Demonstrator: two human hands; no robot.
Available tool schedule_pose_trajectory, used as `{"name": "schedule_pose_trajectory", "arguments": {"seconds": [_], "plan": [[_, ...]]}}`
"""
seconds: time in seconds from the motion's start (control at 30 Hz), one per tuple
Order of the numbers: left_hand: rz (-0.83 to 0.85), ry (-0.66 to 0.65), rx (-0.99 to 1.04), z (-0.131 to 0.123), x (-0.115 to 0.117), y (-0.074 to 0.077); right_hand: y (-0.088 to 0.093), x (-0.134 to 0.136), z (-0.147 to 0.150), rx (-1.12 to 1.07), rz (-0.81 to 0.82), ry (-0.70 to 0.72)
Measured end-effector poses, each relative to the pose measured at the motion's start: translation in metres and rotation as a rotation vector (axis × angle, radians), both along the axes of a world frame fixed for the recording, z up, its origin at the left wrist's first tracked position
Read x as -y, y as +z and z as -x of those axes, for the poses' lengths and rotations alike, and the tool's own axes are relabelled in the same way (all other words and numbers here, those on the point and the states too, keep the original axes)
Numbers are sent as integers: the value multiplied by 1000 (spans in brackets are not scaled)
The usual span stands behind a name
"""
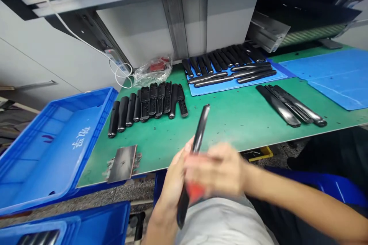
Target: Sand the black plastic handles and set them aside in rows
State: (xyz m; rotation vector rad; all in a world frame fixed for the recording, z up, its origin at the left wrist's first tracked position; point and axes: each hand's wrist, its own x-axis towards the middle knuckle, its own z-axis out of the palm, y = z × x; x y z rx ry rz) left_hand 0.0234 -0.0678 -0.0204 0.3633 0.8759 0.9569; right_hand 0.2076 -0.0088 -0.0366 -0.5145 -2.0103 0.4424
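Note:
My left hand (173, 178) is wrapped round a long, glossy black plastic handle piece (202, 124), held slantwise in front of me past the table's near edge. My right hand (225, 170), smeared by motion, is closed on a red object (196, 191) against the middle of that piece. Blur hides what kind of object the red thing is. On the table to the left stands a row of black plastic handle shells (130, 111), some with their ribbed inner side up. Three or so glossy black shells (287, 105) lie together at the right.
Many more black pieces (224, 59) rest on a blue sheet (201, 90) at the back of the green table (230, 122). A plastic bag (155, 71) lies behind the row. A small plate (123, 164) sits near the front edge, a blue crate (94, 122) to the left.

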Motion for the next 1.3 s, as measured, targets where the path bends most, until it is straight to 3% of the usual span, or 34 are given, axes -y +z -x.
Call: {"name": "schedule_pose_trajectory", "arguments": {"seconds": [0.07, 0.13, 0.2, 0.27, 0.33, 0.43, 0.53, 0.6, 0.73, 0.8, 0.9, 0.97, 1.03, 1.13, 1.23, 1.3], "plan": [[-88, -114, 63, 13, 9, -6, 6, -26, -17, 3, 128, -209], [-211, -181, 129, 23, 16, -13, 11, -40, -31, 5, 233, -322], [-332, -109, 144, 28, 19, -21, 13, -31, -31, -32, 307, -377], [-389, -37, 146, 26, 19, -28, 8, -3, -18, -118, 347, -408], [-411, -91, 142, 20, 18, -33, 0, 30, 0, -253, 351, -342], [-422, -226, 14, 16, 21, -33, -5, 57, 18, -188, 147, -285], [-414, -287, -184, 21, 26, -26, 10, 50, 17, 12, -48, -372], [-424, -351, -371, 28, 26, -18, 28, 36, 9, 185, -56, -361], [-565, -432, -871, 36, 23, -9, 54, 14, -10, 640, 87, -77], [-590, -381, -940, 34, 23, -11, 53, 11, -18, 602, 100, -63], [-451, -187, -782, 27, 25, -19, 38, 14, -24, 193, 95, -299], [-316, -21, -639, 21, 24, -24, 24, 15, -25, 59, 80, -325], [-267, 46, -521, 18, 22, -26, 15, 12, -23, 124, -59, -233], [-352, -57, -417, 16, 18, -20, 12, 6, -16, 252, -366, -181], [-361, -61, -334, 16, 16, -10, 19, 8, -5, 318, -426, -226], [-261, -8, -210, 14, 15, -6, 21, 17, 3, 310, -431, -139]]}}
